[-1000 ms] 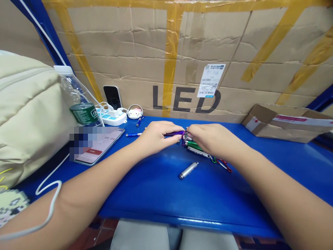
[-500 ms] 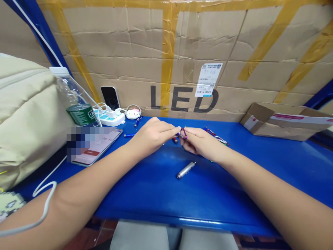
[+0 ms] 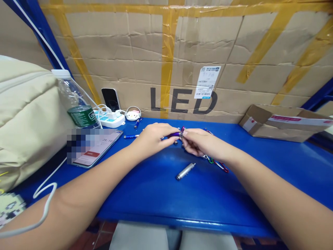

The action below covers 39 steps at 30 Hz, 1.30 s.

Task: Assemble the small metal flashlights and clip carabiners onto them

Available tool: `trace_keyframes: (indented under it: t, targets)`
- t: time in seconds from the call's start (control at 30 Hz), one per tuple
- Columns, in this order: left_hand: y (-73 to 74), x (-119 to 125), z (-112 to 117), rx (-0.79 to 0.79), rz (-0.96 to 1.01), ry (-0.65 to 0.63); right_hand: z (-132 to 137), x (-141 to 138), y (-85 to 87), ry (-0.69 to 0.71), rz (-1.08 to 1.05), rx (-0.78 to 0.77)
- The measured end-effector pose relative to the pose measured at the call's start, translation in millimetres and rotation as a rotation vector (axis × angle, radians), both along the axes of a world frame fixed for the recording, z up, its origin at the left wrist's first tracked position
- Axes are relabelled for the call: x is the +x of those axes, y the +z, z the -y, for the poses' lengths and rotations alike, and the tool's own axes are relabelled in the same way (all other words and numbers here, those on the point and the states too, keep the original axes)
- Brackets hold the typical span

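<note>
A small purple flashlight point(image 3: 173, 134) is pinched between the thumb and fingers of my left hand point(image 3: 155, 136). At its right end, my right hand point(image 3: 200, 139) closes its thumb and fingertips on a purple carabiner point(image 3: 182, 129). Whether the two parts are joined is hidden by the fingers. A silver flashlight point(image 3: 185, 171) lies on the table in front of my hands. Beside my left hand are a blue flashlight point(image 3: 130, 136) and another blue one farther back. Several coloured carabiners, among them a red one point(image 3: 223, 168), show around and under my right hand.
The blue table point(image 3: 156, 194) ends at a large taped carton point(image 3: 140, 59) behind. An opened cardboard box point(image 3: 278, 128) stands right. On the left are a beige bag point(image 3: 28, 114), a bottle point(image 3: 82, 116), a phone point(image 3: 91, 152), a power strip point(image 3: 111, 119) and a white cable.
My hands have shifted slightly, and the purple flashlight now shows between them. More of the red and green carabiners is visible beneath my right wrist. The silver flashlight stays in place.
</note>
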<state>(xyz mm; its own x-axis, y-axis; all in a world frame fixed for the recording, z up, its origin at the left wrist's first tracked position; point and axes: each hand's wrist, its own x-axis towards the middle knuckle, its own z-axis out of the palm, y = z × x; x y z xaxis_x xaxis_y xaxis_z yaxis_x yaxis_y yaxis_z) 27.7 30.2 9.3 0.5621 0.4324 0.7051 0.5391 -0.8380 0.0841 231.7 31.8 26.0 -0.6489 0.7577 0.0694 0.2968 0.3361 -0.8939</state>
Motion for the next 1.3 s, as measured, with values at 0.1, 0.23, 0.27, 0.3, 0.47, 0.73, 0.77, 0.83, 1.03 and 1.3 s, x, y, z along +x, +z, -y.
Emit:
trace_keyframes:
  t: [0.1, 0.23, 0.27, 0.3, 0.47, 0.73, 0.77, 0.83, 1.03, 1.3]
  targets:
    - [-0.3, 1, 0, -0.072, 0.064, -0.018, -1, 0, -1.3, -0.004, 0.009, 0.011]
    - [1.8, 4, 3, -0.307, 0.235, -0.028, 1, 4, 1.8, -0.006, 0.056, 0.084]
    - [2.3, 5, 4, -0.361, 0.264, -0.036, 2, 5, 3.0, 0.002, 0.084, 0.126]
    - [2.7, 5, 5, -0.397, 0.280, -0.043, 2, 6, 4.2, 0.014, 0.117, 0.171]
    - [2.6, 4, 7, -0.256, 0.205, -0.023, 5, 7, 7.5, 0.047, 0.138, 0.220]
    - [7.2, -1, 11, 0.258, -0.025, -0.022, 1, 2, 0.2, 0.275, -0.220, -0.474]
    - [7.8, -1, 12, 0.243, -0.026, -0.020, 1, 2, 0.0, 0.276, -0.223, -0.479]
    - [8.9, 1, 13, 0.180, -0.005, -0.019, 1, 2, 0.6, 0.236, -0.202, -0.382]
    - [9.2, 5, 9, -0.135, 0.190, 0.028, 2, 4, 4.0, -0.063, 0.214, 0.480]
    - [7.5, 4, 6, -0.402, 0.231, 0.011, 0, 6, 2.0, -0.057, 0.648, 0.908]
